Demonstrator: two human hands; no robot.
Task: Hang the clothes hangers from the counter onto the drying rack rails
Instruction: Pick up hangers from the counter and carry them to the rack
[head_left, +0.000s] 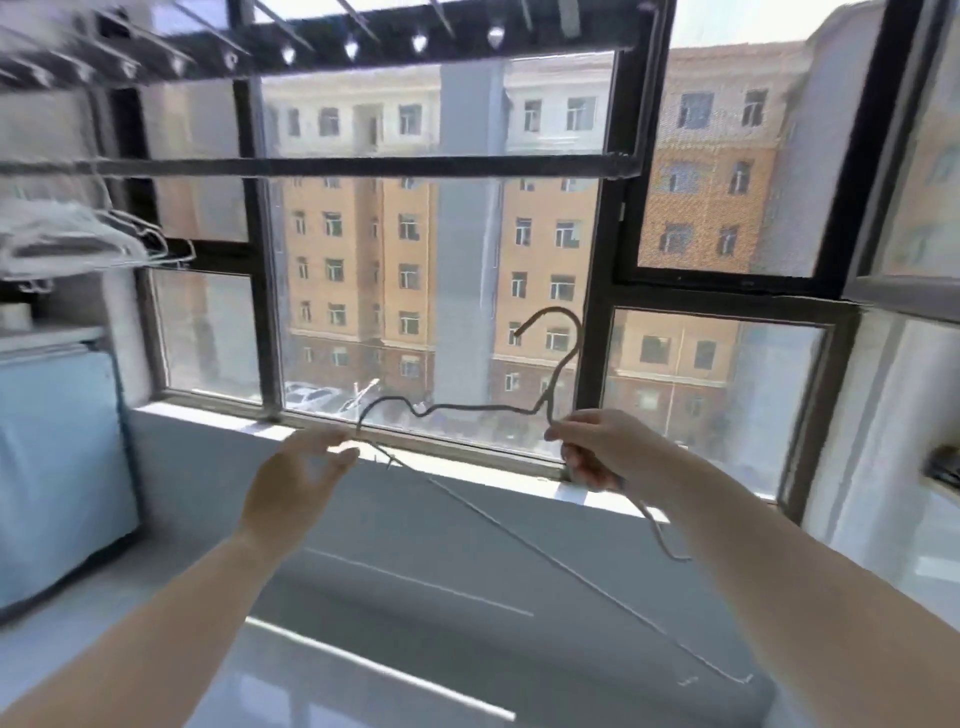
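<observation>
Item 1. Right hands entry: right hand, at 3 o'clock of centre, fingers curled tight round the wire just below the hook's neck.

Item 2. Left hand, at 8 o'clock of the right, fingers straight and spread, gripping nothing. Its fingertips are at the hanger's far shoulder; contact cannot be told.

Item 3. Wire hanger, grey, one piece, held in the air between the hands and above the bench. Its hook is upright at 12 o'clock of the right hand, and its bottom bar slants down towards 5 o'clock.

Item 4. Bench, grey and glossy, beneath both forearms.

Item 5. Drying rack rail, a horizontal bar at 12 o'clock, well above the hook.

Item 6. Perforated rack bar, higher still, along the top edge.

Item 7. White hangers, a blurred bunch at 10 o'clock, under the rail's left end.

Item 8. Window frame, dark, behind the rail.

Item 9. Blue-covered unit, at 9 o'clock, contents hidden.
</observation>
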